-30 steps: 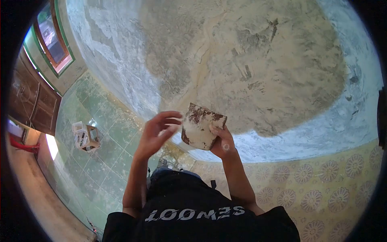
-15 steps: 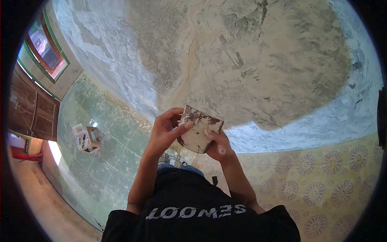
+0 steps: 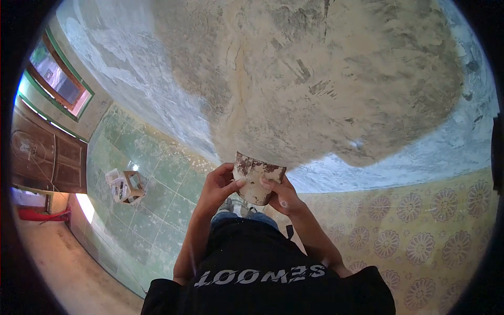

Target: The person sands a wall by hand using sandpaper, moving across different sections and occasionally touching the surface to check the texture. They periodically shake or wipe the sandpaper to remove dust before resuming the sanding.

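Note:
A small, slightly curved brown sheet [image 3: 256, 192], caked with pale dried plaster, is held up at chest height. Dark brown patches show along its far edge. My left hand [image 3: 216, 190] grips its left side, thumb on the face and fingers behind. On the right side my right hand [image 3: 285, 198] pinches it the same way; a pale spot marks that hand. The fingers behind the sheet are mostly hidden. Beyond my hands stands a wall [image 3: 283, 100] with rough grey-beige plaster and pale blue paint around it.
A crate-like container [image 3: 132, 187] holding small items I cannot make out sits on the green tiled floor [image 3: 165, 210] at left. A wooden door [image 3: 44, 149] and a green-framed window [image 3: 60, 76] are farther left. Flower-patterned tiles [image 3: 412, 236] cover the area at right.
My hands and the sheet are slightly lower in view, and the sheet's far edge is tilted differently. The view has shifted a little. Both hands keep their hold.

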